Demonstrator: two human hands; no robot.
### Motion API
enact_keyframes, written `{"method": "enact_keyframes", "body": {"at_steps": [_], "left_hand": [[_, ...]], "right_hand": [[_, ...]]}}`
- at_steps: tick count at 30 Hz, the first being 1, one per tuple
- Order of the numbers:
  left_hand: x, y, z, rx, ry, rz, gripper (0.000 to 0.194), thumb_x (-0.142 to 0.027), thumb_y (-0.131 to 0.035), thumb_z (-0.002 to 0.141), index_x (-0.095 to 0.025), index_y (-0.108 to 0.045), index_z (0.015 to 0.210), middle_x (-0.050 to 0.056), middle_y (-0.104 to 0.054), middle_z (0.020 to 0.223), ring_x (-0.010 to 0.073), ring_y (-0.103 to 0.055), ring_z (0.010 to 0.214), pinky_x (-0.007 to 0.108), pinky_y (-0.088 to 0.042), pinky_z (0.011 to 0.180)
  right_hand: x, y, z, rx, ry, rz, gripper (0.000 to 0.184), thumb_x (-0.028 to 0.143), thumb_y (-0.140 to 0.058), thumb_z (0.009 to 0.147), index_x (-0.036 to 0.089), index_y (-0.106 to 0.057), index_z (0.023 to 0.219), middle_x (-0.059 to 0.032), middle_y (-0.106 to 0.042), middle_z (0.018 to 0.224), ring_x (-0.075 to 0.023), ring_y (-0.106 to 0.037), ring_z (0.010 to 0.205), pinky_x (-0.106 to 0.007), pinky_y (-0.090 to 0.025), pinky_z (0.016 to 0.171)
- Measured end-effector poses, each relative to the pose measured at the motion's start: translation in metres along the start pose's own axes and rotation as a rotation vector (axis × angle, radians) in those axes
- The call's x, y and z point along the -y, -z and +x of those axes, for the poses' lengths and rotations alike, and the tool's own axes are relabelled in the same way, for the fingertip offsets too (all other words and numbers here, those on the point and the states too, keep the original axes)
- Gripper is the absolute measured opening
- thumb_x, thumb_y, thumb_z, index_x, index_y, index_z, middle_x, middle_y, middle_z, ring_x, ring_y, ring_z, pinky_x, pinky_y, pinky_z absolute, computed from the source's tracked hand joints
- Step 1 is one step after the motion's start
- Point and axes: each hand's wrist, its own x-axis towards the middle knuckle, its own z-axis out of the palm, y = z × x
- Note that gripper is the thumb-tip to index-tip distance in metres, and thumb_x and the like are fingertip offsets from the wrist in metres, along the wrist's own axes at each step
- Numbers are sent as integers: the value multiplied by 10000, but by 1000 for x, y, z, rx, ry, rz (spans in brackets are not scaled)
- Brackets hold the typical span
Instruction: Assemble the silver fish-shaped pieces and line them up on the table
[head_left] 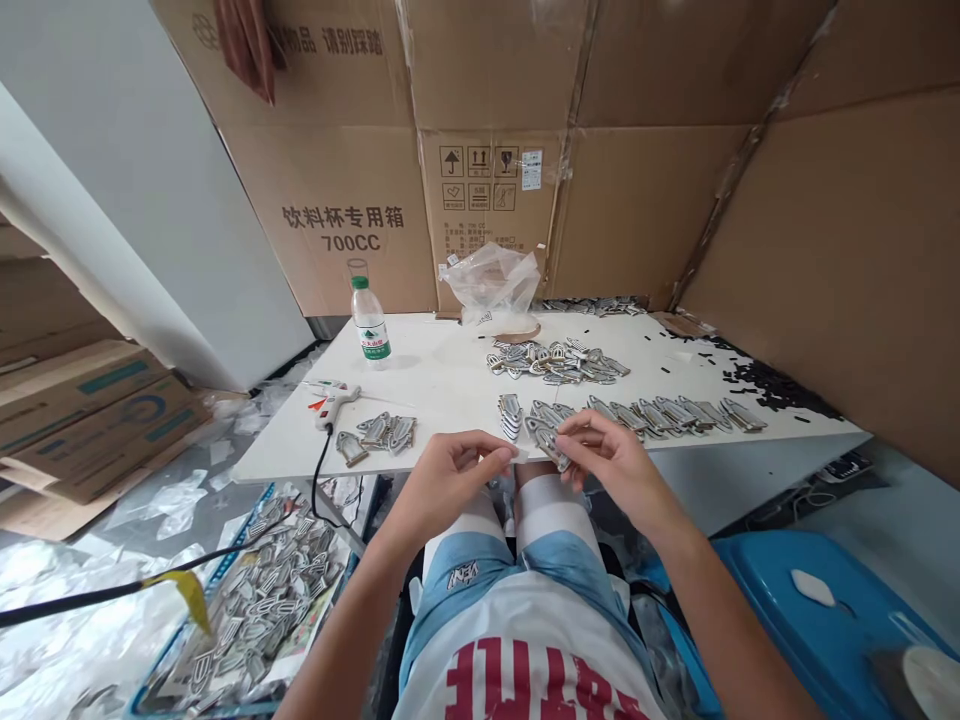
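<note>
My right hand [611,465] pinches a small arch-shaped metal piece [546,442] with open slots, held just over the table's front edge. To its left my left hand [457,475] is closed, thumb against forefinger; what lies between those fingertips is too small to make out. Just beyond the hands, a short stack of similar pieces [510,415] lies on the white table [442,385]. A long overlapping row of them [667,414] runs off to the right. Farther back is a loose heap of the same pieces [559,360].
A glue gun [334,402] and a small pile of pieces [379,434] lie at left, near a water bottle [371,325]. Behind are a clear plastic bag [491,280] and cardboard walls [637,200]. Black bits [772,385] lie right. Below stand a full crate [274,590] and blue bin [825,600].
</note>
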Motion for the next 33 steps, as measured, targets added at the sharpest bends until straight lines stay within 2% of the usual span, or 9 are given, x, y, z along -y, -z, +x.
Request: {"method": "enact_keyframes", "body": {"at_steps": [4,9,17,28,33], "left_hand": [[11,-9,2,30,6,19,240,-419,-753,945,-196,-835,917,67,-817,877,240,-747,873,339,-575,832],[22,-16,5,-56,4,182,316,-476,-726,966,-196,-788,833,47,-782,758,209,-682,729,309,-503,698],[18,-22,5,-167,-59,291,363,-489,-726,961,-191,-717,755,0,-660,644,150,-493,607,280,-352,583],[18,-24,6,-180,-37,237,360,-483,-768,923,-195,-652,740,-58,-479,558,129,-388,570,276,-283,560],[24,-23,9,-263,-76,221,428,-492,-845,857,-220,-524,782,-100,-363,589,115,-341,579,258,-269,572]], "right_hand": [[-12,-6,-1,82,15,-24,364,543,-832,896,242,-707,1060,-6,-733,863,-181,-730,682,-308,-606,617],[-10,-14,-4,198,49,-47,316,526,-744,980,249,-729,1132,-13,-746,861,-187,-732,745,-328,-636,695],[-10,-19,-11,188,72,-4,277,506,-734,994,283,-732,1158,-21,-770,942,-195,-757,799,-356,-670,775],[-7,-17,-13,182,80,-35,287,516,-703,1012,292,-741,1185,-22,-781,919,-212,-774,811,-381,-676,811],[-4,-17,-16,161,118,-54,289,512,-684,1027,282,-743,1191,-26,-779,910,-210,-773,793,-378,-669,802]]}}
